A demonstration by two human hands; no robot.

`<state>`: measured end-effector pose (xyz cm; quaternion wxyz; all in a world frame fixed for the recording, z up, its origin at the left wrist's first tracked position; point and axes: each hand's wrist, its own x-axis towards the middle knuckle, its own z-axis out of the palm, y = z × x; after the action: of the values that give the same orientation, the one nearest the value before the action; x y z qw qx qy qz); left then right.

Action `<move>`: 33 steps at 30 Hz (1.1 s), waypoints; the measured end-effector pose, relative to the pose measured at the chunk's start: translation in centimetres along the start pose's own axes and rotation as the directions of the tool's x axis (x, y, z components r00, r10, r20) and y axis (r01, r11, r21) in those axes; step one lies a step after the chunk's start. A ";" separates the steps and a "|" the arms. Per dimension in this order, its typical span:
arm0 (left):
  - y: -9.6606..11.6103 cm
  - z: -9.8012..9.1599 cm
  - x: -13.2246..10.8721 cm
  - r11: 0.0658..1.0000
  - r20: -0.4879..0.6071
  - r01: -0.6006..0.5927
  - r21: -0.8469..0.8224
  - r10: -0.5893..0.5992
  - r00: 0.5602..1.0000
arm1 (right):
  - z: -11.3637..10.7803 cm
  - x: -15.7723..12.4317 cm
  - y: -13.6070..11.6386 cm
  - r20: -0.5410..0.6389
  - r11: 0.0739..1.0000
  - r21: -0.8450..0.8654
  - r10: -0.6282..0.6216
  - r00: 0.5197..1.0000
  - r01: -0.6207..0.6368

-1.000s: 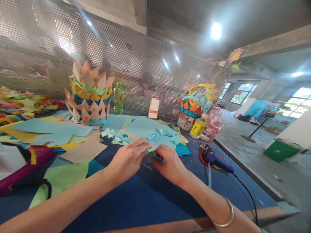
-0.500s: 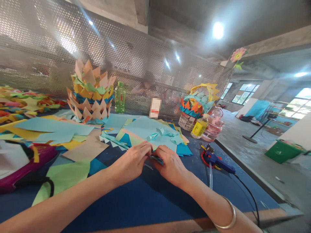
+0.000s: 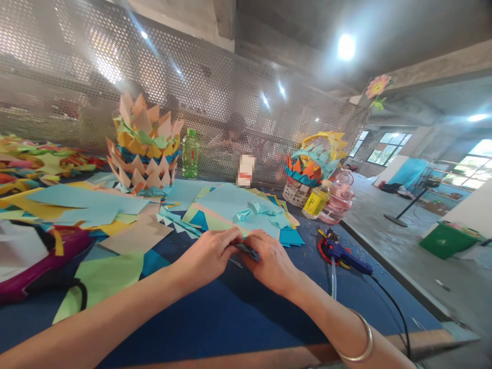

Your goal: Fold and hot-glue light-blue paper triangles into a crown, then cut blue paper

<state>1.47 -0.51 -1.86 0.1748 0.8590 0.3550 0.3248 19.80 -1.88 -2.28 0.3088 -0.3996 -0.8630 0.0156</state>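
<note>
The left hand (image 3: pixel 209 256) and the right hand (image 3: pixel 269 262) are pinching together a small folded blue paper piece (image 3: pixel 246 250), which is lying between their fingertips; a glue gun (image 3: pixel 346 258) is resting to the right of the right hand.

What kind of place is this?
Probably a paper-craft workshop: coloured paper sheets cover the blue table, finished paper baskets stand behind, a glue gun lies nearby, and left hand and right hand pinch a blue paper piece.
</note>
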 end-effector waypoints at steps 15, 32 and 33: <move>0.2 -1.1 0.2 0.998 -0.089 0.066 0.021 -0.064 0.994 | -1.2 0.4 -0.6 -0.144 0.996 0.054 -0.056 0.988 0.064; -0.9 -1.0 0.2 0.987 -0.102 -0.146 0.065 0.152 0.983 | -1.0 0.4 -0.2 -0.089 0.998 0.057 -0.020 0.996 0.025; -1.0 -1.1 0.3 0.987 -0.111 -0.144 0.070 0.151 0.982 | -1.2 0.5 -0.3 -0.089 0.998 0.057 -0.021 0.996 0.026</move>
<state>0.41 0.43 -1.49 0.1027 0.8676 0.3100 0.3750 19.96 -2.00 -0.97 0.3582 -0.3807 -0.8523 0.0192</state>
